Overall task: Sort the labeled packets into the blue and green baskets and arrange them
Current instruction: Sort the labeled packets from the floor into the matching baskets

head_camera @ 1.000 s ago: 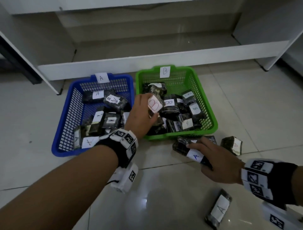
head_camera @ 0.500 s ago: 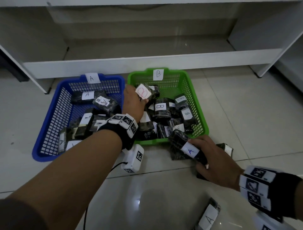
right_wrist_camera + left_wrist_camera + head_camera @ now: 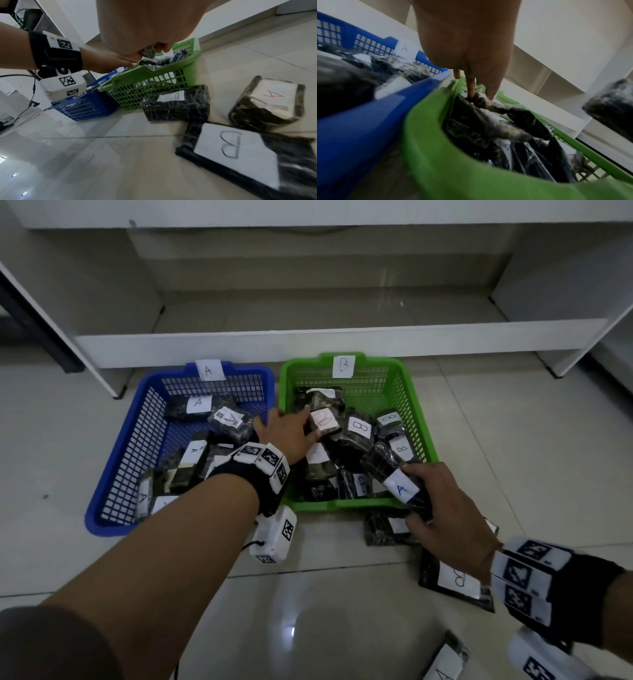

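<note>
The blue basket [image 3: 113, 481], tagged A, stands left of the green basket [image 3: 421, 419], tagged B; both hold several dark wrapped packets. My left hand [image 3: 308, 421] reaches into the green basket's left side and pinches a packet with a red B label [image 3: 323, 419] between fingers and thumb, low on the pile. The left wrist view shows its fingertips [image 3: 471, 93] on the packet's end. My right hand [image 3: 421, 494] grips a packet with a blue A label [image 3: 400, 489] over the green basket's front right corner; in the right wrist view its fingers curl round this packet [image 3: 149, 52].
On the tiled floor in front of the green basket lie a small B packet [image 3: 175, 104], a large flat B packet [image 3: 240, 155] and an A packet [image 3: 267, 102]. Another A packet [image 3: 445, 669] lies nearer me. A low white shelf unit [image 3: 308, 344] stands behind the baskets.
My left hand carried the red B packet deeper into the green basket and lowered it onto the pile. My right hand lifted the blue A packet off the floor, up over the basket's front.
</note>
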`<state>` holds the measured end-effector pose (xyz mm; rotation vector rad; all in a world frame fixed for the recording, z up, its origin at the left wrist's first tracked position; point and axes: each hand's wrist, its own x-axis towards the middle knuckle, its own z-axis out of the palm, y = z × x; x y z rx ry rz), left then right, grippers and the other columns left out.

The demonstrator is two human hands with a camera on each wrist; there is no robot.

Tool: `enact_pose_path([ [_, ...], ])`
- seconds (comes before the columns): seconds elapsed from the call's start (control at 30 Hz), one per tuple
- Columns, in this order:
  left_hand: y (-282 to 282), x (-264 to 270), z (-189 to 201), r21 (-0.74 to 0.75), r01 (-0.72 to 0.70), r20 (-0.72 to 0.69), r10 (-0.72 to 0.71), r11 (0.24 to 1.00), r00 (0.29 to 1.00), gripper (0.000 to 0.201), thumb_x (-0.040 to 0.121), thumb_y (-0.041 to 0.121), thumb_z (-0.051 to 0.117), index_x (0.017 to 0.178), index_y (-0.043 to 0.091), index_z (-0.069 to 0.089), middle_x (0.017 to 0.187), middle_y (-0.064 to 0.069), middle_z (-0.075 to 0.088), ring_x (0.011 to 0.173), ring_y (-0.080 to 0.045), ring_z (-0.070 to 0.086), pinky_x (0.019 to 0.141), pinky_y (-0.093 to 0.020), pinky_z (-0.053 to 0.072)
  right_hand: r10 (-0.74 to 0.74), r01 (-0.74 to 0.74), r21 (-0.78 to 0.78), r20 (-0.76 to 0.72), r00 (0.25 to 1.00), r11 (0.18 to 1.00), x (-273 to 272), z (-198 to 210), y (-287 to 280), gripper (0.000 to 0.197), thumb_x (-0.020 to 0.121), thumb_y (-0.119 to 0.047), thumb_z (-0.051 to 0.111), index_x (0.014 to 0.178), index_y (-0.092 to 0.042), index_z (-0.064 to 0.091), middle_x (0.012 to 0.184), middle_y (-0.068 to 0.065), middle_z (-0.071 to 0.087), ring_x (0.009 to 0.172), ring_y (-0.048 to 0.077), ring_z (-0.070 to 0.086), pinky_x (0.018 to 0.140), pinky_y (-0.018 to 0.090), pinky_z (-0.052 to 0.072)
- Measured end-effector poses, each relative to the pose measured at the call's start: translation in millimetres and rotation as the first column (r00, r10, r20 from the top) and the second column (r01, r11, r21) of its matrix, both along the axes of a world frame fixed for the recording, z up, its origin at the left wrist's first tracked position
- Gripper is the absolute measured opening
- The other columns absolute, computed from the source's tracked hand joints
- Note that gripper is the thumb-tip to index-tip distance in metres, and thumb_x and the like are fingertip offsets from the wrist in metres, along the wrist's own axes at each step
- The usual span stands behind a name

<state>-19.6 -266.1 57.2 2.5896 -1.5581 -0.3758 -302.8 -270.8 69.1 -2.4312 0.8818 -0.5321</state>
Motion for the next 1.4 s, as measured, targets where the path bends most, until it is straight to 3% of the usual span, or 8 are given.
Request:
enact_pose_path([
  [0.1, 16.9, 10.1, 3.5, -0.076, 0.031, -0.059, -0.036, 0.997, 0.998, 0.063, 0.094, 0.044, 0.046, 0.149, 0.035, 0.017, 0.138, 0.0, 0.048, 0.136, -0.026, 0.023, 0.108, -0.052, 0.014, -0.073, 0.073, 0.009, 0.015, 0.997, 0.997, 27.8, 9.0, -4.4, 0.06, 0.074, -0.004, 0.063, 0.127, -0.021, 0.039, 0.118, 0.002, 0.044, 0.092, 0.021, 0.053, 0.069, 0.031, 0.044],
  [0.23, 47.0, 46.7, 17.0, -0.148, 0.052, 0.046, -0.045, 0.988, 0.998, 0.055, 0.095, 0.038, 0.047, 0.146, 0.03, 0.027, 0.14, 0.0, 0.046, 0.134, -0.024, 0.029, 0.107, -0.048, 0.018, -0.078, 0.081, -0.061, 0.056, 0.995, 0.995, 85.4, 26.1, -12.3, 0.056, 0.075, -0.009, 0.063, 0.128, -0.012, 0.044, 0.118, 0.008, 0.048, 0.103, 0.023, 0.049, 0.085, 0.031, 0.041],
  [0.57, 192.4, 163.4, 7.5, -0.172, -0.315, 0.176, 0.343, 0.934, 0.923, 0.044, 0.087, 0.024, 0.055, 0.129, 0.014, 0.05, 0.129, -0.015, 0.046, 0.117, -0.034, 0.042, 0.095, -0.046, 0.036, 0.015, -0.014, -0.112, 0.005, 1.0, 0.994, 242.6, 49.4, 10.3, 0.046, 0.082, -0.02, 0.061, 0.123, -0.014, 0.042, 0.11, 0.01, 0.054, 0.097, 0.028, 0.051, 0.075, 0.036, 0.044],
  [0.77, 230.1, 172.8, -23.6, -0.201, -0.431, -0.161, 0.404, 0.88, 0.9, 0.045, 0.094, 0.01, 0.046, 0.137, 0.004, 0.037, 0.127, -0.023, 0.046, 0.11, -0.037, 0.05, 0.093, -0.043, 0.042, 0.119, -0.105, 0.123, -0.112, 0.987, 0.987, 292.4, 14.4, 45.2, 0.03, 0.086, -0.009, 0.056, 0.11, -0.017, 0.041, 0.107, 0.008, 0.053, 0.091, 0.024, 0.053, 0.073, 0.036, 0.048],
  [1.0, 229.0, 164.6, -41.7, -0.274, -0.537, -0.384, 0.421, 0.798, 0.822, 0.05, 0.092, 0.002, 0.039, 0.14, 0.011, 0.029, 0.117, -0.02, 0.057, 0.096, -0.031, 0.057, 0.079, -0.034, 0.045, -0.07, 0.057, 0.265, 0.042, 0.997, 0.963, 330.3, 2.4, 65.7, 0.036, 0.085, -0.015, 0.066, 0.115, -0.008, 0.046, 0.125, 0.01, 0.039, 0.109, 0.022, 0.047, 0.087, 0.022, 0.034],
  [1.1, 230.4, 163.6, -40.5, -0.289, -0.526, -0.384, 0.406, 0.8, 0.829, 0.049, 0.093, 0.003, 0.038, 0.14, 0.011, 0.029, 0.118, -0.019, 0.056, 0.097, -0.03, 0.057, 0.08, -0.034, 0.045, 0.113, -0.078, 0.275, -0.112, 0.987, 0.958, 337.4, -11.8, 79.3, 0.045, 0.089, -0.027, 0.062, 0.126, -0.009, 0.044, 0.133, 0.009, 0.035, 0.116, 0.024, 0.046, 0.1, 0.03, 0.037],
  [1.23, 231.6, 161.6, -40.1, -0.297, -0.519, -0.366, 0.407, 0.801, 0.837, 0.049, 0.093, 0.004, 0.039, 0.141, 0.01, 0.028, 0.12, -0.02, 0.055, 0.099, -0.032, 0.057, 0.084, -0.039, 0.047, 0.341, -0.338, 0.114, -0.564, 0.752, 0.934, 335.9, -33.0, 87.1, 0.074, 0.093, -0.046, 0.045, 0.151, -0.021, 0.008, 0.153, 0.005, 0.021, 0.139, 0.032, 0.018, 0.112, 0.047, 0.02],
  [1.4, 230.8, 161.8, -39.1, -0.277, -0.529, -0.368, 0.42, 0.802, 0.829, 0.049, 0.093, 0.003, 0.039, 0.141, 0.01, 0.028, 0.12, -0.021, 0.055, 0.099, -0.034, 0.057, 0.081, -0.037, 0.046, 0.405, -0.358, 0.199, -0.573, 0.712, 0.912, 330.3, -19.3, 76.5, 0.076, 0.093, -0.053, 0.04, 0.149, -0.033, -0.007, 0.157, 0.0, 0.018, 0.143, 0.029, 0.013, 0.111, 0.053, 0.015],
])
